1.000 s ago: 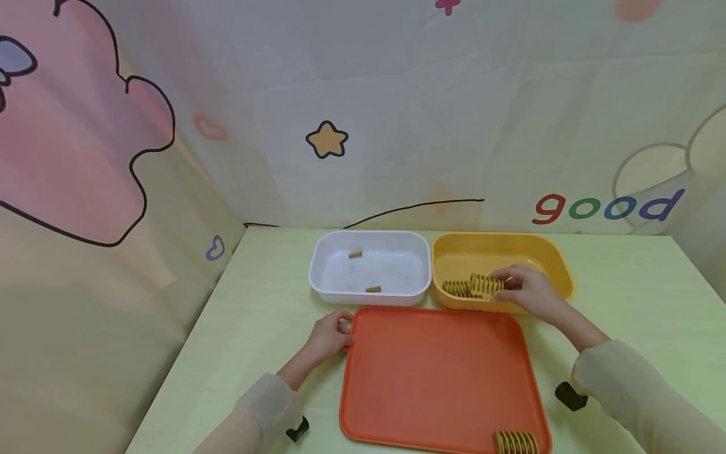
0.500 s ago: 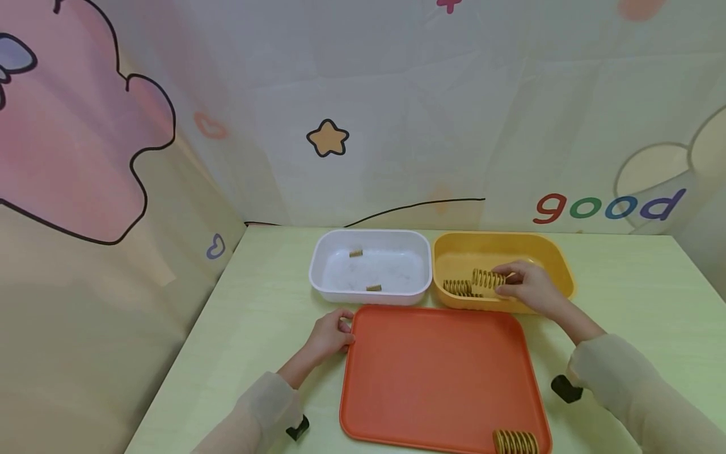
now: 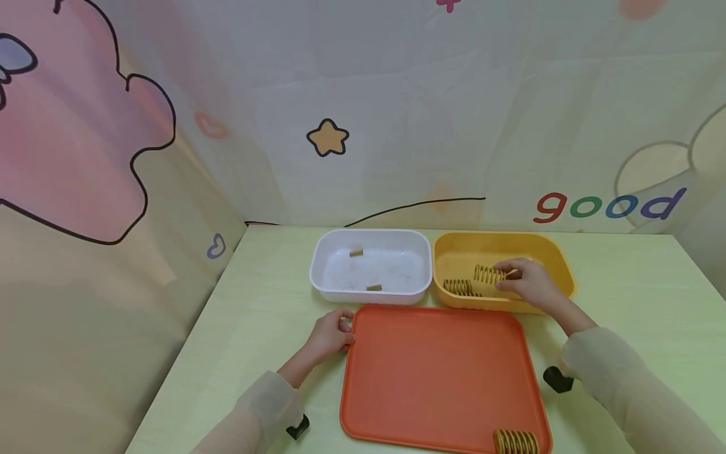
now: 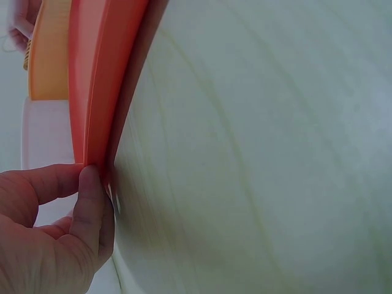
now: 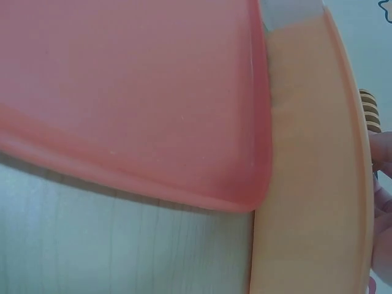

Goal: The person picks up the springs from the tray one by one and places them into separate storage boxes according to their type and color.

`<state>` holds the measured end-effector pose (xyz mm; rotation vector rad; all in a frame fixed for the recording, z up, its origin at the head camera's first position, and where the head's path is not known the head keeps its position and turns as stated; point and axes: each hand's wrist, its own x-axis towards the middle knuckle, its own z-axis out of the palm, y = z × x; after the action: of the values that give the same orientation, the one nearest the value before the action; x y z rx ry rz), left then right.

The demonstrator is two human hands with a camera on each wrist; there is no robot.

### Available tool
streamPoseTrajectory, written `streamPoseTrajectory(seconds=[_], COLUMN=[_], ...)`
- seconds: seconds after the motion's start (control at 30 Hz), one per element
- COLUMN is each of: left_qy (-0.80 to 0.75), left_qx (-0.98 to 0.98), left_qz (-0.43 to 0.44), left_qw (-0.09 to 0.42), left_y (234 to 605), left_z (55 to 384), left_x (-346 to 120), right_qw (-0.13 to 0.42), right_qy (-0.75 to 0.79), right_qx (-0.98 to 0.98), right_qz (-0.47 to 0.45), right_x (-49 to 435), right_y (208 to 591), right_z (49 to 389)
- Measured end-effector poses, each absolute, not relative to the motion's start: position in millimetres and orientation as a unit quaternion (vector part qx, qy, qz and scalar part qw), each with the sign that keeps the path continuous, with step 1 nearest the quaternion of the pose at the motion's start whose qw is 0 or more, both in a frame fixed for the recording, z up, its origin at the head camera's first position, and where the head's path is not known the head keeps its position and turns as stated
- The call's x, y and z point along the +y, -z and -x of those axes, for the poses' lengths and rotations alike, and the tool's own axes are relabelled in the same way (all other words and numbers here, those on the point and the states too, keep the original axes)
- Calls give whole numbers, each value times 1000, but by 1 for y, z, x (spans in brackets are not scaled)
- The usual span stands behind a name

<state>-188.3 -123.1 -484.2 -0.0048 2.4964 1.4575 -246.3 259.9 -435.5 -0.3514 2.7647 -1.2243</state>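
Observation:
In the head view my right hand [image 3: 531, 283] pinches the end of a large gold coil spring [image 3: 489, 274] over the yellow bin [image 3: 544, 249]. Other gold springs [image 3: 457, 287] lie in that bin, at its left end. My left hand [image 3: 329, 332] pinches the left rim of the orange tray [image 3: 437, 372] between thumb and fingers, as the left wrist view shows with the tray edge [image 4: 92, 122]. One large gold spring [image 3: 516, 442] lies at the tray's near right corner. From the right wrist, the yellow bin's wall hides much of my right hand [image 5: 383, 202].
A white bin [image 3: 371, 299] stands left of the yellow one, behind the tray, with two small springs [image 3: 356, 253] inside. The pale green table [image 3: 629, 284] ends at a printed cloth backdrop [image 3: 397, 139]. Black pieces [image 3: 558, 379] hang below both cuffs.
My right hand has raised the pinched spring slightly, away from the springs in the yellow bin. My left hand stays on the tray's rim.

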Motion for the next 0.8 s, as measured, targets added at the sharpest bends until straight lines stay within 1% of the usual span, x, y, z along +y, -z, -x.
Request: streamPoseTrajectory(seconds=[0.27, 0.57, 0.8], left_qy=[-495, -497, -498], left_qx=[860, 859, 859], left_qz=[2, 2, 0], left_qw=[124, 122, 118], left_y=[483, 484, 483], left_z=[189, 188, 188], left_x=[-123, -123, -123], right_qw=[69, 62, 71], right_qy=[417, 403, 391], right_qx=[900, 907, 912], right_qz=[101, 103, 102], right_x=[260, 263, 262], right_y=[436, 439, 439], right_z=[253, 264, 269])
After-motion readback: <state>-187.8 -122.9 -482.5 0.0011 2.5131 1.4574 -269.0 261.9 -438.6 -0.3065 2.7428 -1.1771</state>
